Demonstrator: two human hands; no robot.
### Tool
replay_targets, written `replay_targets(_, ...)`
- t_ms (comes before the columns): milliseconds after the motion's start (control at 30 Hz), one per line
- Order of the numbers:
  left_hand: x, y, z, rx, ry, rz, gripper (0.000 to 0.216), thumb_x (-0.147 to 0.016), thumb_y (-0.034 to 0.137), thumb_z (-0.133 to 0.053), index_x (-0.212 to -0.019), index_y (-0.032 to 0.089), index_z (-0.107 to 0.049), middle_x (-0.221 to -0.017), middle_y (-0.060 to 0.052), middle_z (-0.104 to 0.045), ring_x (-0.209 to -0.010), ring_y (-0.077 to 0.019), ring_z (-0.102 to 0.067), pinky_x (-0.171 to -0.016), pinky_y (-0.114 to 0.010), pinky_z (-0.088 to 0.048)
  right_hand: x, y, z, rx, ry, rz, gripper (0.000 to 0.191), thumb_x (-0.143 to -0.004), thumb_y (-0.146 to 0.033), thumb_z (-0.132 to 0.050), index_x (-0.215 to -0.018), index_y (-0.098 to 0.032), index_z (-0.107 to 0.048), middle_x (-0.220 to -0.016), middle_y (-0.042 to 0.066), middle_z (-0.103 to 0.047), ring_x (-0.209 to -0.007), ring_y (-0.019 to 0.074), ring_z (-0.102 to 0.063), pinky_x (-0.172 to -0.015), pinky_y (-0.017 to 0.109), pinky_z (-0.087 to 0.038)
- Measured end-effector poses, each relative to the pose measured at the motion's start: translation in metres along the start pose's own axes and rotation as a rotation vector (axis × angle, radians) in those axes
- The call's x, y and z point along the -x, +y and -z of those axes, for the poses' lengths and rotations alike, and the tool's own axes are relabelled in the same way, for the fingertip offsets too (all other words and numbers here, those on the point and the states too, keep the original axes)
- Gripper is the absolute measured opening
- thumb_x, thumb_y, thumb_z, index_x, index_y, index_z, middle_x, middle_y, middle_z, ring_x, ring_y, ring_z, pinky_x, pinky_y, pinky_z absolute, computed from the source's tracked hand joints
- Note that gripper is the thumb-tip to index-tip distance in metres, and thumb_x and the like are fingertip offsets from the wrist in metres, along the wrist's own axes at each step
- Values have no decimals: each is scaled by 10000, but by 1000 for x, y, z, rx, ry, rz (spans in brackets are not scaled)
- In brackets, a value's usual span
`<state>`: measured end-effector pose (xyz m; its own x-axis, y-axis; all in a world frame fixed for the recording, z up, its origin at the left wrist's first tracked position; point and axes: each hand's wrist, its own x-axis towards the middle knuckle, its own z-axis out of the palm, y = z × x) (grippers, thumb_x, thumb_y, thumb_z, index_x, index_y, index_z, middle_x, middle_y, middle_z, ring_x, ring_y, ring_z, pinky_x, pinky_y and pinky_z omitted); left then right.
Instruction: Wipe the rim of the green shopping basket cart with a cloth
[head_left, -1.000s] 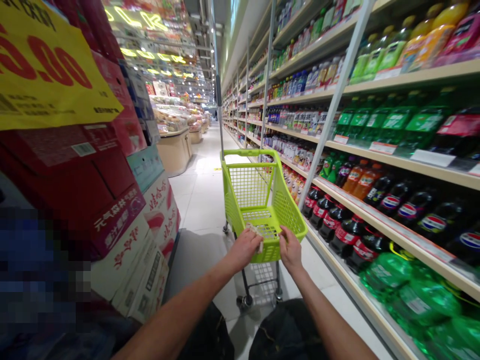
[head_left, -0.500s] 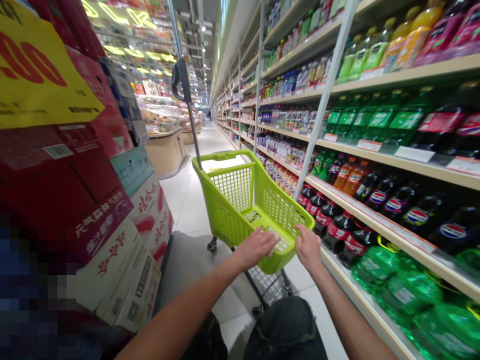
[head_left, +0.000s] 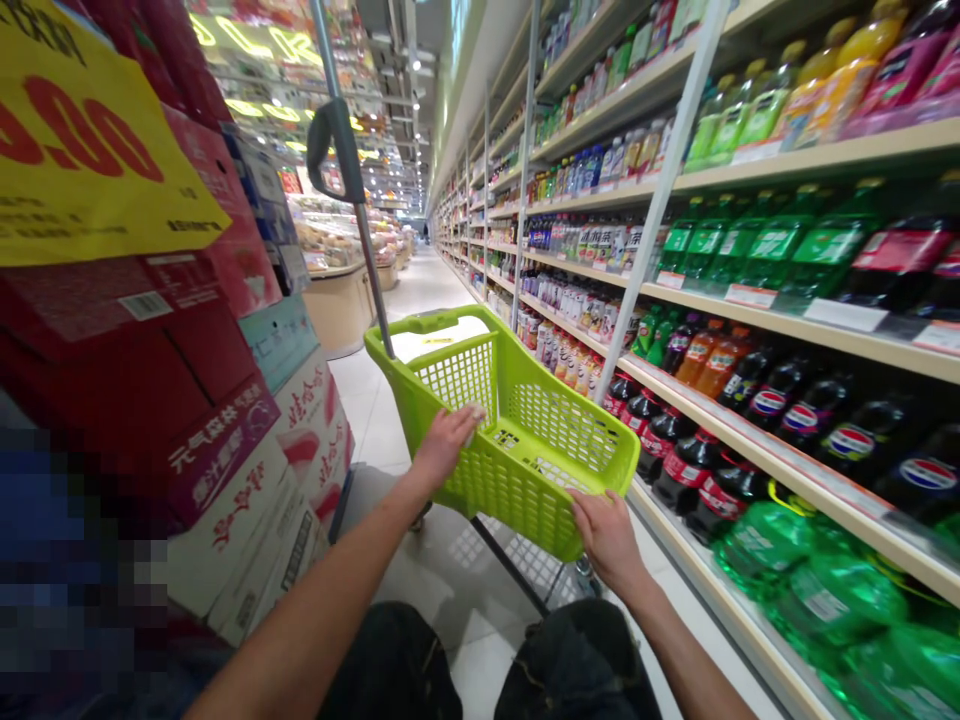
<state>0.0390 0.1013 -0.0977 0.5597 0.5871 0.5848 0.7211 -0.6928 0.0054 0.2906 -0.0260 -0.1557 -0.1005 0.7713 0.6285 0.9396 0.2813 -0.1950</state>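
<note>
A lime-green shopping cart with a latticed plastic basket stands in front of my knees, its grey pole rising at the far left corner. My left hand rests at the basket's near side rim, pressing a small crumpled white wipe under its fingertips. Most of the wipe is covered by the fingers. At the basket's front corner, my right hand grips the rim, fingers curled over the edge. Inside the basket, the grid floor shows.
Shelves of drinks line the right, with green soda bottles and cola bottles close by. Stacked cartons under a yellow price sign stand close on the left. A tiled aisle runs ahead past a food counter.
My left hand has slid from the basket's front end along the side rim, away and to the left, with the wipe. The cart has turned slightly; my right hand has moved down along the front rim.
</note>
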Motion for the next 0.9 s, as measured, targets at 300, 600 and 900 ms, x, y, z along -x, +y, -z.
replay_targets(300,-9,38,-2,-19,-148,-185,281,-842,168,-436,-1108,211,-514,-1147,-45,-573,-1086,-176,-486,-1010,-408,-278,-23,-31,-10,-8,115,-59,281,-844,-233,-378,-1047,-172,-564,-986,74,-661,-889,201,-587,-841,372,-322)
replay_targets(600,0,-60,58,-181,-97,-14,327,-828,154,-427,-1128,259,-504,-1193,-32,-548,-1087,-199,-485,-1030,-471,-197,-12,7,-6,-9,186,91,270,-840,-203,-401,-1047,-184,-574,-957,40,-674,-875,159,-600,-885,338,-290)
replay_targets(900,-8,-33,70,-146,-246,-171,345,-790,113,-448,-1106,203,-552,-1177,-59,-564,-1033,-185,-523,-887,-331,-404,-26,19,-8,-102,212,-25,236,-821,-216,-394,-908,-183,-612,-852,36,-682,-795,169,-607,-779,321,-338)
